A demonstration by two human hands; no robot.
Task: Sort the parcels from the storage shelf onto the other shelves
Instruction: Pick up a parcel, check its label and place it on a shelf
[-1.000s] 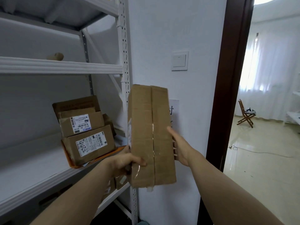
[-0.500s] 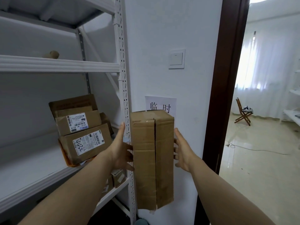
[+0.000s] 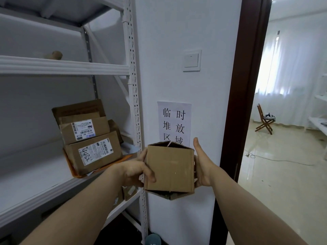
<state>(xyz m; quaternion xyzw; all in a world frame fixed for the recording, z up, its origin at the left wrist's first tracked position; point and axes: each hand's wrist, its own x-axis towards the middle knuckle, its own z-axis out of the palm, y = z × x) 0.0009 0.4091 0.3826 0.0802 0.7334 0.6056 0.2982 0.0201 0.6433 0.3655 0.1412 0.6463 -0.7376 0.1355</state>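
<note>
A plain brown cardboard parcel [image 3: 170, 169] is held in front of me, one end face turned toward the camera. My left hand [image 3: 137, 169] grips its left side, thumb curled over the front face. My right hand [image 3: 201, 165] presses flat against its right side, thumb pointing up. The white storage shelf [image 3: 44, 188] stands at the left. On it, a stack of labelled parcels [image 3: 92, 151] sits on an orange envelope; the lower one bears handwritten digits.
A white perforated shelf post [image 3: 134, 103] rises just left of the parcel. Behind it is a white wall with a paper sign [image 3: 174, 121] and a light switch [image 3: 192, 60]. A dark door frame [image 3: 242, 103] opens right onto a room with a wooden chair [image 3: 263, 120].
The parcel has been turned from standing tall and upright to lying end-on toward me. My left thumb now wraps over its front, and both hands sit lower.
</note>
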